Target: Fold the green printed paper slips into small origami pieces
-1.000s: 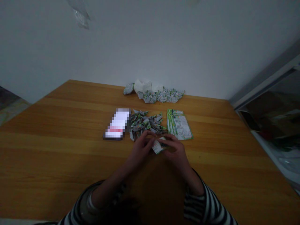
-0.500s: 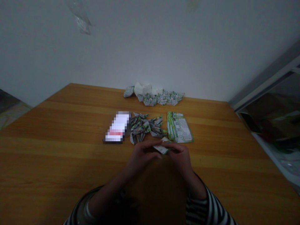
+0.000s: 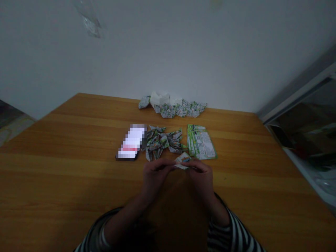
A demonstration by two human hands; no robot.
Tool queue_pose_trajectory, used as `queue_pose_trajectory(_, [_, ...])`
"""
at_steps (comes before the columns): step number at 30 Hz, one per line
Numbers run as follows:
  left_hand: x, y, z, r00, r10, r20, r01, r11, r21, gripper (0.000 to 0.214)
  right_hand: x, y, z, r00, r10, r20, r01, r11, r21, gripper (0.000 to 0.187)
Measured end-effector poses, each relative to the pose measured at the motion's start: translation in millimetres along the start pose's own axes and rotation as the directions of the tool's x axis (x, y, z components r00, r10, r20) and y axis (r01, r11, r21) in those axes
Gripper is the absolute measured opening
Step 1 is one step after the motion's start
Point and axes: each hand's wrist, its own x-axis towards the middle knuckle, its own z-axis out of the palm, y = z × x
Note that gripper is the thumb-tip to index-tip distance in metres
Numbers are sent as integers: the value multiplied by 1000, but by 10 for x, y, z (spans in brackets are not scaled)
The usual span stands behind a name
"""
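A small piece of printed paper (image 3: 183, 159), white with green and a spot of blue and orange, is pinched between both hands above the wooden table. My left hand (image 3: 156, 176) grips its left corner with thumb and fingers. On the other side my right hand (image 3: 201, 176) pinches the right edge. Just beyond the hands lies a pile of folded paper pieces (image 3: 164, 141), grey and green with print. Right of that pile rests a stack of flat green-and-white printed sheets (image 3: 202, 143). The fingertips partly cover the held paper.
A phone (image 3: 131, 142) with a lit, blurred screen lies left of the folded pile. Along the wall stands a row of folded paper forms (image 3: 181, 109) with white crumpled tissue (image 3: 159, 98). The table (image 3: 65, 168) meets a shelf with a dark phone-like object (image 3: 281, 136) at right.
The left thumb has closed up against the paper's left corner. The held paper has tilted and shifted slightly, showing more of its printed face. The things on the table stay put.
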Motion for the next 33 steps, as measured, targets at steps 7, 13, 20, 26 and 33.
queue_pose_trajectory(7, [34,9,-4,1000,19,-15,-19,1000,17,8,14,74,-14,991,132,17,-133,991,26,12])
queue_pose_trajectory(13, [61,43,-15,997,58,40,-59,998,19,6,31,100,-42,990,97,101,-99,995,16,13])
queue_pose_trajectory(20, [68,83,37,985,-147,90,156,982,-110,6,8,74,-7,998,25,-51,-31,992,-120,6])
queue_pose_trajectory(26, [44,107,70,941,-327,88,338,926,-170,18,-76,62,116,983,87,-160,-94,995,-38,28])
queue_pose_trajectory(33, [38,72,96,929,-351,114,369,894,-253,21,-58,76,131,972,130,-194,-129,991,17,33])
